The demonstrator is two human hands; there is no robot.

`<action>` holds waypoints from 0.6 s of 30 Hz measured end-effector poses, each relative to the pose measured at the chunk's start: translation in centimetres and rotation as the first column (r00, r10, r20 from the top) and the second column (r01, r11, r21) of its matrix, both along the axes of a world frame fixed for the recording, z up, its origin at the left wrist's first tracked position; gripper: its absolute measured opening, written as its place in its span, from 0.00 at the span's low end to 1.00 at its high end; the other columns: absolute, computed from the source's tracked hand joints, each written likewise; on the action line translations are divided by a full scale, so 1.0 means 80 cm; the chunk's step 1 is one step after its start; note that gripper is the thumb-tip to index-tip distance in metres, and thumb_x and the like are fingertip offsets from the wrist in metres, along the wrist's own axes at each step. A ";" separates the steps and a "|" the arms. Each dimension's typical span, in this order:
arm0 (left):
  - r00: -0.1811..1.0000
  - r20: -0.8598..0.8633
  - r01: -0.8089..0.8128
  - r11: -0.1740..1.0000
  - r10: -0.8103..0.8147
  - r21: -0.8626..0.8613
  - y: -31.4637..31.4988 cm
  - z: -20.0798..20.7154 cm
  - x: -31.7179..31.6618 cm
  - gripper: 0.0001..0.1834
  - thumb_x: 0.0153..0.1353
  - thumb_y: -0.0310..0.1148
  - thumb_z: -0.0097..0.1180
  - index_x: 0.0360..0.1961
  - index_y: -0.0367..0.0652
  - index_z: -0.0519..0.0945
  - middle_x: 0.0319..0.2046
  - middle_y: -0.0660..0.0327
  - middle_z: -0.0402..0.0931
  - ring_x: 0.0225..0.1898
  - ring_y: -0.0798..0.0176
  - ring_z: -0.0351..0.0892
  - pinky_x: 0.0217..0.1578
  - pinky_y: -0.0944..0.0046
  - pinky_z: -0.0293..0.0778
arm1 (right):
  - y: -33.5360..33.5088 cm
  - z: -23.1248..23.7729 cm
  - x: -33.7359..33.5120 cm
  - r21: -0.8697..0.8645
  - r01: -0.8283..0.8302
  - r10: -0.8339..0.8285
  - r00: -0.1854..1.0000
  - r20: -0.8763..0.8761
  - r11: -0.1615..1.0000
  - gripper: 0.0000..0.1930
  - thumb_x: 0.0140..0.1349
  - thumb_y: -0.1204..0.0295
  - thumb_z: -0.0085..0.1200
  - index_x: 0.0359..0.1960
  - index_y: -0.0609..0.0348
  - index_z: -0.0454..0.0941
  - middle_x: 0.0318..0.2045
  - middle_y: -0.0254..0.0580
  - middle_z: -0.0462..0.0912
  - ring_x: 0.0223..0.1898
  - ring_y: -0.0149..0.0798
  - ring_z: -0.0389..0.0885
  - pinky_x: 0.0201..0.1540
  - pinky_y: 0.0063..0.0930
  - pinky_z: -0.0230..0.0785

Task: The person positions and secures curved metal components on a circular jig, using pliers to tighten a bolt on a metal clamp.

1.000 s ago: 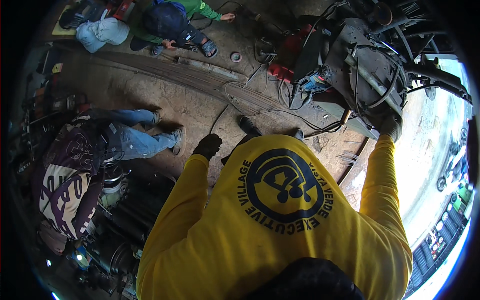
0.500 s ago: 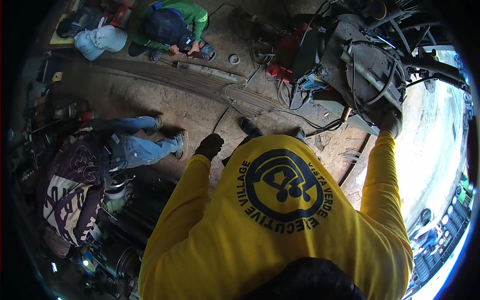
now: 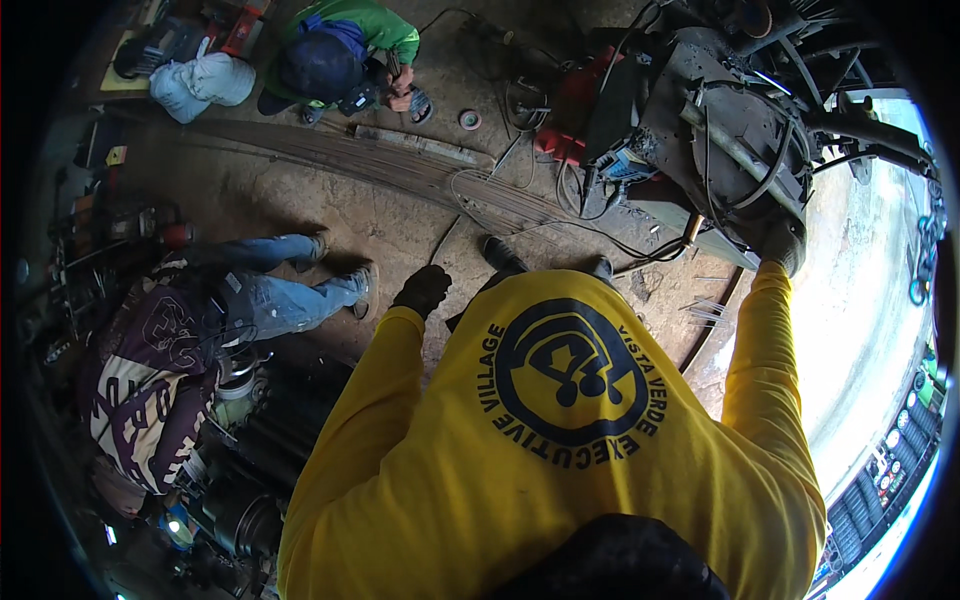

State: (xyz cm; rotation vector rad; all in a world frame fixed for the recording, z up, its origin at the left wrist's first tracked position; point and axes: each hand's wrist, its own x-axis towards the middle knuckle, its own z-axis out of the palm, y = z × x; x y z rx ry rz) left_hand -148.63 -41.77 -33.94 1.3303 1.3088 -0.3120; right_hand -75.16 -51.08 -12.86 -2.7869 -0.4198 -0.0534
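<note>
Daylight hard from the right: pale outdoor ground (image 3: 850,320) just right of the grey-gloved right hand (image 3: 784,248) burnt to white. Leftward of that hand, dim interior. Black-gloved left hand (image 3: 424,289) nearly silhouette, fingers hard to separate. Yellow long-sleeved cloth shirt (image 3: 600,485) below both hands well lit, crisp. Dark metal machinery (image 3: 245,515) below-left of left hand mostly lost in shadow. Fisheye rim black, outer edges bowed, soft; bluish fringe far right.

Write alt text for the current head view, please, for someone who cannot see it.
A person in a yellow shirt has the right hand at the near end of a metal pipe on a dark worktop, the left hand over the floor. One co-worker in jeans is at left; another in green crouches ahead.
</note>
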 end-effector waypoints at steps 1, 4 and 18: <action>0.991 -0.032 -0.135 0.982 0.131 -0.134 0.013 0.022 0.034 0.04 0.52 0.29 0.60 0.31 0.45 0.82 0.33 0.55 0.76 0.39 0.52 0.79 0.38 0.54 0.76 | -0.005 0.010 0.001 -0.004 0.019 -0.019 1.000 0.021 1.000 0.27 0.63 0.46 0.44 0.52 0.51 0.81 0.51 0.53 0.82 0.54 0.54 0.79 0.57 0.43 0.69; 0.974 0.004 0.228 0.971 -0.229 0.067 0.006 0.021 0.009 0.01 0.57 0.29 0.55 0.30 0.47 0.75 0.26 0.61 0.71 0.27 0.62 0.74 0.28 0.61 0.72 | 0.005 0.011 -0.007 -0.004 0.021 -0.021 1.000 -0.007 1.000 0.27 0.64 0.46 0.43 0.52 0.50 0.80 0.51 0.52 0.82 0.54 0.54 0.79 0.57 0.43 0.69; 0.687 -0.193 0.656 0.483 -0.701 0.580 0.010 0.016 0.009 0.01 0.53 0.27 0.56 0.27 0.44 0.77 0.24 0.60 0.72 0.26 0.62 0.75 0.27 0.64 0.72 | 0.000 0.006 0.003 -0.023 0.016 -0.015 0.999 0.036 1.000 0.26 0.64 0.47 0.43 0.51 0.49 0.81 0.50 0.51 0.82 0.53 0.55 0.79 0.56 0.44 0.70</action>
